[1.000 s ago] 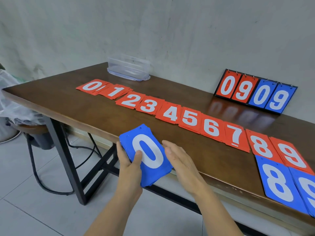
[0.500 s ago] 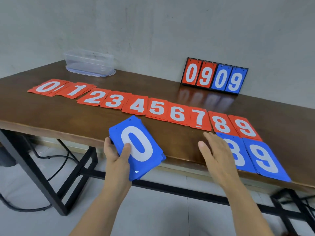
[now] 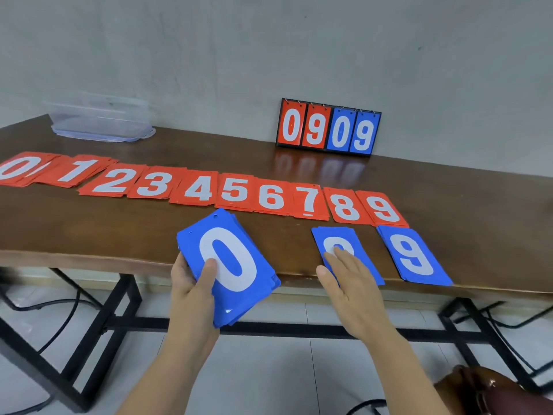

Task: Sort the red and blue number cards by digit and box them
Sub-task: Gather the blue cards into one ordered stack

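My left hand (image 3: 191, 287) grips a thick stack of blue number cards (image 3: 229, 265) with a white 0 on top, held at the table's front edge. My right hand (image 3: 348, 280) lies flat with straight fingers on the blue 8 pile (image 3: 338, 241), hiding most of the digit. Right of it lies the blue 9 pile (image 3: 414, 256). Behind them a row of red piles (image 3: 236, 190) runs from 0 at the far left to 9 at the right.
A clear plastic box (image 3: 100, 119) stands at the back left of the wooden table (image 3: 89, 229). A small flip scoreboard (image 3: 327, 130) showing 0909 leans at the wall. A brown seat (image 3: 493, 390) shows at the bottom right, below the table.
My right hand left the blue stack, swung right and came down on the blue 8 pile. The left hand kept hold of the stack. The camera view shifted right.
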Demonstrator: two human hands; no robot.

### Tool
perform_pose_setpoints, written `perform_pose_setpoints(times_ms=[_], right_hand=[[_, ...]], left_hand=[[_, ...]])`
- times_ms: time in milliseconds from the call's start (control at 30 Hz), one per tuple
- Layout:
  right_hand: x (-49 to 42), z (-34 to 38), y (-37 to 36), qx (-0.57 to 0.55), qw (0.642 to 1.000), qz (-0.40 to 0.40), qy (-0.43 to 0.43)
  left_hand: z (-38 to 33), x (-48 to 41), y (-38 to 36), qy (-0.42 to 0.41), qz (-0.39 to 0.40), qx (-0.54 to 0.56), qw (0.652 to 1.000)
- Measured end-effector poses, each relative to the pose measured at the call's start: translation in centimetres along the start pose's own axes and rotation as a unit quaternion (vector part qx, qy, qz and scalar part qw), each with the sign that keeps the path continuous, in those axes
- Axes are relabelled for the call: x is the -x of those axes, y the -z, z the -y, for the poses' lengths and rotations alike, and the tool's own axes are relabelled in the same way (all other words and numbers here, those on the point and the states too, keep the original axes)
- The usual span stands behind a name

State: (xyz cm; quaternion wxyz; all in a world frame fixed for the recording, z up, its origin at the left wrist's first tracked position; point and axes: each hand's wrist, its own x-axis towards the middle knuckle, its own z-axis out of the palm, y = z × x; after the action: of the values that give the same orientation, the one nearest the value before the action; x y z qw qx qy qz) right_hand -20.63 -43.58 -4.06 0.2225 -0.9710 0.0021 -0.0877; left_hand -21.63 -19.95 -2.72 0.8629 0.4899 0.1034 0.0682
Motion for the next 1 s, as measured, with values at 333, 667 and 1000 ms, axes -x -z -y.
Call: perform_pose_setpoints(times_ms=[333,667,1000], right_hand=[[-0.9,-1.7,1.9,-0.004,0.998,-0.007,-0.070],[-2.9,1.6,-0.7,0.089,0.989,0.029,0.114],[-5.1,5.4,-2.2,0.042,0.951,0.091,0.292]], left_hand=[[0.3,0.1,-1.0,-0.016,-0.025,0.010,1.000],[1.7,1.3,-2.2,-0.037,-0.115,0.032,0.992],[2.1,2.1,-1.1,-0.082,-0.175,0.031,0.981]])
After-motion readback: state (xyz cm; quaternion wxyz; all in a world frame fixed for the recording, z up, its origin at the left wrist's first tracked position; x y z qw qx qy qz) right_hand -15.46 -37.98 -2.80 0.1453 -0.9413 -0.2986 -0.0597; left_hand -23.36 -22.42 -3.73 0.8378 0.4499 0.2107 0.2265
